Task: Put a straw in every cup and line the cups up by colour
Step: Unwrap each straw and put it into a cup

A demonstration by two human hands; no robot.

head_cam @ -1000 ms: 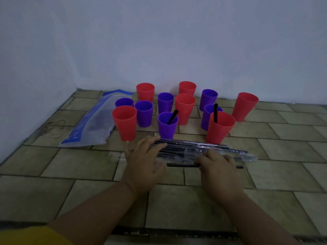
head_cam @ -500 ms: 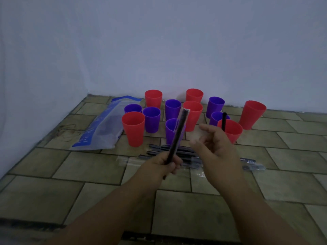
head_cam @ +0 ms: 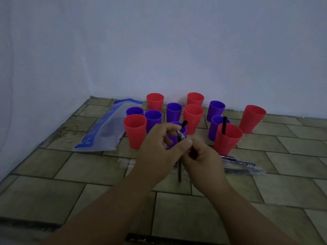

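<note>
Cups stand in a loose cluster on the brown tiled floor (head_cam: 53, 197) near the pale wall: I count five red plastic cups and six purple ones, all upright and mixed together. Two hold a black straw: the nearest red cup on the right (head_cam: 228, 138) and the purple cup in the middle (head_cam: 177, 133), which my hands partly hide. A third red cup at front left (head_cam: 135, 130) looks empty from here, as does the far-right red cup (head_cam: 252, 119).

Both my hands meet in front of the cluster. My left hand (head_cam: 159, 152) and my right hand (head_cam: 203, 160) are closed together on one thin black straw in a clear wrapper (head_cam: 180, 174), held nearly upright; its lower end hangs below my fingers and the crinkled top of the wrapper shows above them.

On the floor just behind my right hand lies a pile of wrapped black straws (head_cam: 244, 167) (too overlapped to count). A flat clear plastic bag with blue print (head_cam: 104, 131) lies left of the cups.
</note>
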